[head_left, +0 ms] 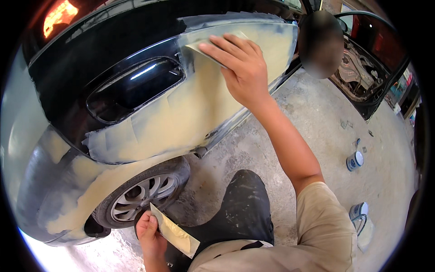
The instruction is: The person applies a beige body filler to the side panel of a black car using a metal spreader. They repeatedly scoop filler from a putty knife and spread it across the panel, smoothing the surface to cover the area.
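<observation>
My right hand (244, 63) presses a thin pale spreader (194, 46) flat against the upper part of a car's side panel (158, 122). Its fingers lie over the spreader's back. Beige filler covers much of that panel in smeared, uneven patches, with grey showing at its upper edge. Low by the wheel, my left hand (152, 233) grips a flat rectangular plate (192, 247) by one end, thumb on top. A lump of yellow putty (176, 232) lies on the plate. The spreader's working edge is partly hidden by my fingers.
A glossy black area with an oblong recess (136, 90) adjoins the filler. Below is the wheel (145, 197), close to my left hand. On the concrete floor (308, 122) stand two tins, one upper (355, 161), one lower (359, 210). An open car door (362, 68) is at far right.
</observation>
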Available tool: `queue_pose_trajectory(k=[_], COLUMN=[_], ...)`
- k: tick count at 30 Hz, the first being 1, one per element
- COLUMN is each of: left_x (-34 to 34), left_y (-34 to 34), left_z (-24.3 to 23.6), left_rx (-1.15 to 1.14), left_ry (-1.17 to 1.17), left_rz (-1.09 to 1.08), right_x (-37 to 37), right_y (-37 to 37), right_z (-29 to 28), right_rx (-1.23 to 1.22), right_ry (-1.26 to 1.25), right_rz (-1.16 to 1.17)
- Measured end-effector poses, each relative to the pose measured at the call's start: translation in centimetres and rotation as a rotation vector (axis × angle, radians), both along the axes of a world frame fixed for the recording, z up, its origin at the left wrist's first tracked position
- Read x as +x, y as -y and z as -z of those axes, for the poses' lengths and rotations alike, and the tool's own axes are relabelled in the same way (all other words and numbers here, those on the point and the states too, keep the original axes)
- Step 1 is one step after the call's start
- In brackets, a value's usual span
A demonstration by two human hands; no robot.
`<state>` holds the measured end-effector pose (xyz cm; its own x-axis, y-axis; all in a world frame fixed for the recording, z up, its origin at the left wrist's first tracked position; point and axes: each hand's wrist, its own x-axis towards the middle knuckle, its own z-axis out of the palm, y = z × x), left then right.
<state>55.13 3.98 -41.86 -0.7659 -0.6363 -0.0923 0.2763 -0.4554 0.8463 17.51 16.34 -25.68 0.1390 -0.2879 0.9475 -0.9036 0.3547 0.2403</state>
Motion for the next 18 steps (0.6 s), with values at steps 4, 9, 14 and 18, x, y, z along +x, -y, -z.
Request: queue_pose_trajectory(k=[4, 9, 14, 18], left_x=[1.2, 2.2, 2.7, 2.5], left_y=[0.7, 1.6, 2.0, 1.8], left_z=[0.3, 0.5, 1.0, 1.3], left_rx=[-0.011, -0.017, -0.01, 0.036], left_ry=[-0.008, -0.001, -0.004, 0.019], left_rz=[-0.07, -0.127, -0.12, -0.161], right_x=[0.1, -0.1, -0.1, 0.5], right_y=[2.0, 3.1, 2.9, 2.4], right_z=[-1.0, -1.0, -0.3, 1.6], right_rx=[-0.015, -0.027, -0.023, -0.027], right_ry=[-0.104, -0.101, -0.034, 0.028], right_rz=[-0.006, -0.019, -0.05, -0.044])
